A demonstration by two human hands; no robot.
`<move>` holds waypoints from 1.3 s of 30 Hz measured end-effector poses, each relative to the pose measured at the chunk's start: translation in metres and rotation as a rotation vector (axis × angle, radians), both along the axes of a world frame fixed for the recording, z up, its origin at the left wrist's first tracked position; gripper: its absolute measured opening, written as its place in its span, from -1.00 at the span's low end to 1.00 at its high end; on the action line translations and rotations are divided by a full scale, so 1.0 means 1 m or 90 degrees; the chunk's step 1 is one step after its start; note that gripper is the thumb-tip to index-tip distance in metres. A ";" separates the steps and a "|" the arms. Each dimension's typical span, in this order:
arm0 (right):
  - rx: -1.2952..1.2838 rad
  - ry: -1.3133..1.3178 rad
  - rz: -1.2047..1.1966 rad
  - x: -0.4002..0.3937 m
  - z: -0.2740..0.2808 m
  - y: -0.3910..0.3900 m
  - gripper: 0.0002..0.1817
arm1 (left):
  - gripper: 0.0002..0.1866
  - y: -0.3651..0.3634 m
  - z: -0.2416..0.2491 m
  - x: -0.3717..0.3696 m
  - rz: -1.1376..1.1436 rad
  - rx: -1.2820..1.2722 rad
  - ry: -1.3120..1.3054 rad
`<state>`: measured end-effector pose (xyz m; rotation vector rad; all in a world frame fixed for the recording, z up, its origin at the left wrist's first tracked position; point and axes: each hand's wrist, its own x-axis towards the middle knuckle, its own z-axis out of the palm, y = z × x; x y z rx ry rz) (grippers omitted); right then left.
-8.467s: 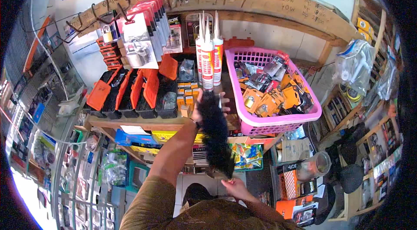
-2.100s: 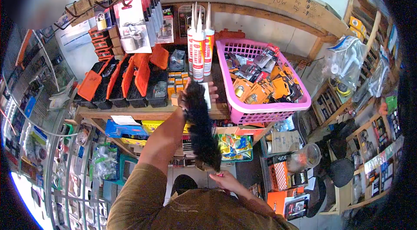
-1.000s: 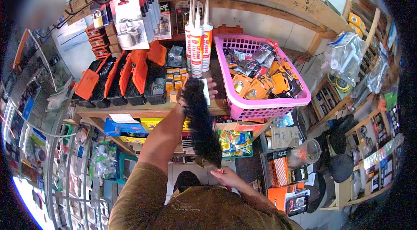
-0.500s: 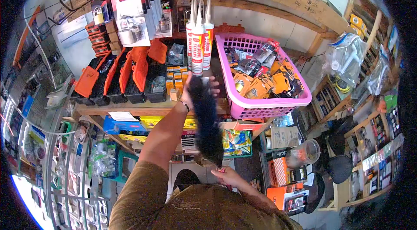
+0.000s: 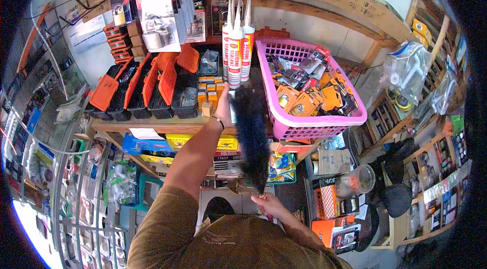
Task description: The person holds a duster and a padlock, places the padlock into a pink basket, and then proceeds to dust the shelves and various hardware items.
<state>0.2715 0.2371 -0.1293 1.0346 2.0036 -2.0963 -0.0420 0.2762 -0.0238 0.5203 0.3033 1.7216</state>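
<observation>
My right hand (image 5: 269,205) is closed around the handle of a dark, fluffy feather duster (image 5: 251,139). The duster points up and away from me, its tip by the bases of the silicone sealant tubes (image 5: 235,58). My left hand (image 5: 223,102) reaches to the front of these upright tubes, thumb raised close to them. The duster hides its fingers, so whether it grips anything does not show. A narrow pale surface (image 5: 233,110) shows between this hand and the duster. Left of the hand, small orange-and-white boxes (image 5: 210,89) stand in rows.
A pink basket (image 5: 319,121) of packaged goods stands right of the tubes. Black bins with orange lids (image 5: 167,83) line the left. Blister packs (image 5: 160,20) hang from hooks above. Below the shelf edge (image 5: 187,126) are yellow boxes (image 5: 228,144); a clear tub (image 5: 355,181) is at right.
The duster's fluffy end has shifted slightly right, covering the left hand's fingers that showed before. The right hand has moved a little right. The view has shifted slightly.
</observation>
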 end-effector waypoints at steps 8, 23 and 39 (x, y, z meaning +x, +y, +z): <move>-0.011 -0.012 0.012 0.001 -0.005 0.001 -0.55 | -0.17 0.000 -0.005 -0.008 -0.006 0.033 0.046; -0.003 -0.012 -0.017 0.004 -0.004 0.003 -0.55 | -0.08 0.005 -0.006 -0.002 0.111 -0.060 0.038; 0.078 0.007 0.068 0.003 -0.010 0.003 -0.53 | -0.09 0.000 -0.012 -0.008 -0.080 0.080 0.036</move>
